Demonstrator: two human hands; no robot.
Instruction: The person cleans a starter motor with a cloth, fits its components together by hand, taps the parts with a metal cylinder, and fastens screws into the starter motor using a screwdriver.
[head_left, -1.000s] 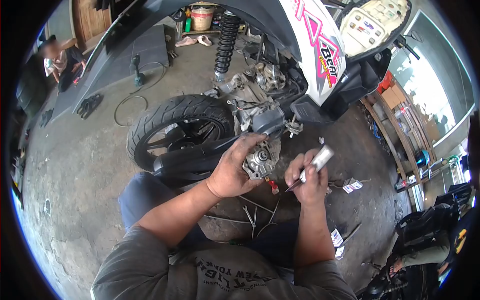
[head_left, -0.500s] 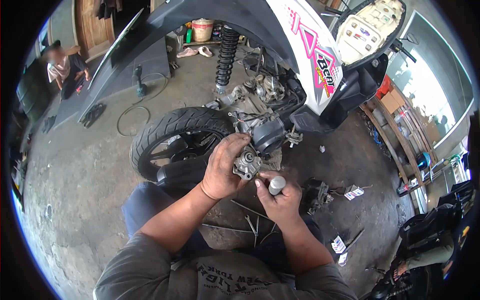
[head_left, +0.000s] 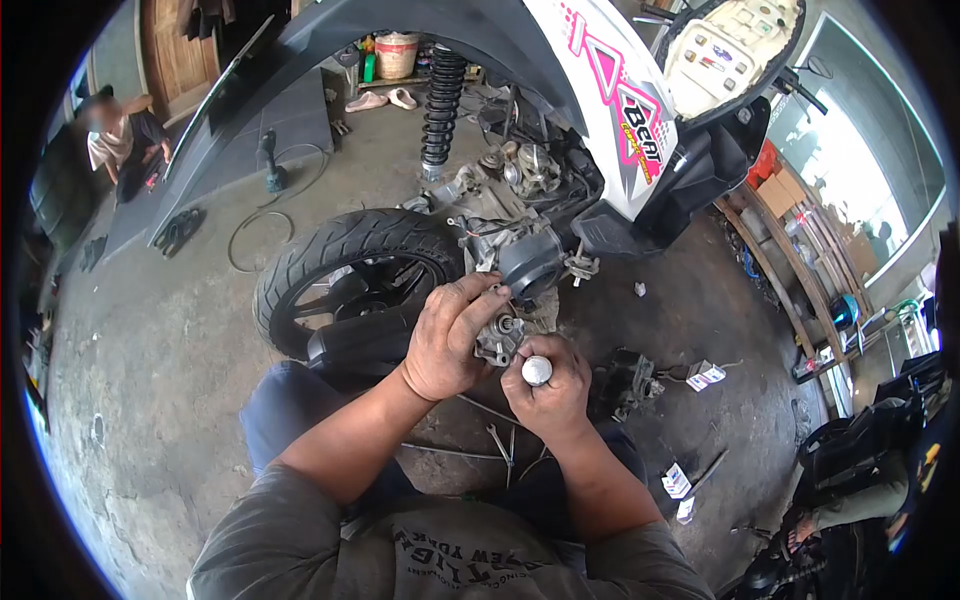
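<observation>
My left hand (head_left: pixel 448 335) is closed around a small cast-metal engine part (head_left: pixel 497 345), which has a round shaft end facing up and mounting lugs at its edge. My right hand (head_left: pixel 552 390) grips a grey tool with a rounded handle end (head_left: pixel 537 371). That handle points up toward me, and my fist hides the tool's other end, close beside the metal part. Whether the tool touches the part cannot be seen. Just beyond my hands is the scooter's exposed engine (head_left: pixel 530 262), dirty grey and black.
A rear wheel (head_left: pixel 350 275) lies left of the engine, near the shock absorber (head_left: pixel 442 110). Wrenches (head_left: pixel 503 450) and a dark mechanical part (head_left: pixel 630 385) lie on the floor. Another person (head_left: pixel 125 140) sits at the far left; someone's foot (head_left: pixel 803 530) shows at lower right.
My right hand has turned and moved slightly left, closer to the metal part, and the tool's handle end now points more toward me. My left hand keeps hold of the part.
</observation>
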